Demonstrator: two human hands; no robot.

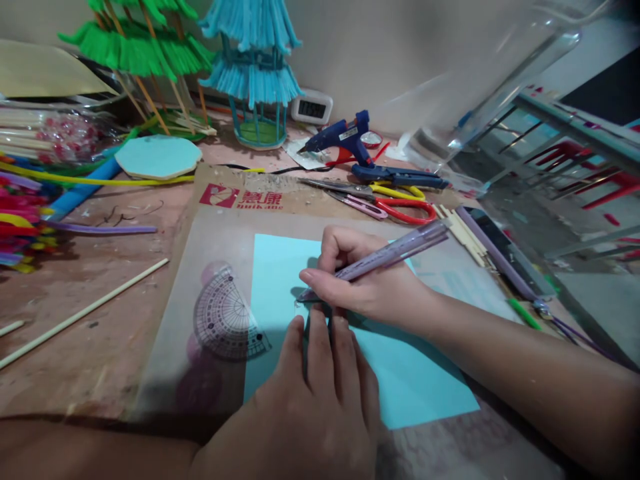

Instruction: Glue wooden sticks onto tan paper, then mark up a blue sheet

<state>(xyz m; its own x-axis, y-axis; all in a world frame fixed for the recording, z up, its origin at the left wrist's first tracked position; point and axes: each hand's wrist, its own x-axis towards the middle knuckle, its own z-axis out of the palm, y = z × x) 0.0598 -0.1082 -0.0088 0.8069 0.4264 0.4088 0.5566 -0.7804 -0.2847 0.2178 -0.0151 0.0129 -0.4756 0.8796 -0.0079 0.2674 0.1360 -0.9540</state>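
Observation:
A sheet of light blue paper point(425, 380) lies at a slant on a bag-like brown sheet with red print point(170, 320). My right hand point(373, 283) is closed around a purplish pen point(390, 257), its tip down at the paper. Just below the tip, my left hand point(320, 387) rests with fingers stretched out on the paper. A small pale, see-through edge shows by its fingertips; what it belongs to is hidden. To the left, a clear protractor point(225, 320) overlaps the paper's left edge.
Behind the paper lie red-handled scissors point(405, 210), a blue glue gun point(345, 137) and blue-handled pliers point(400, 177). A phone point(505, 250) lies right. Green point(140, 47) and blue point(255, 80) tiered models stand at the back, beside a small clock point(312, 107). A thin stick point(90, 310) lies left.

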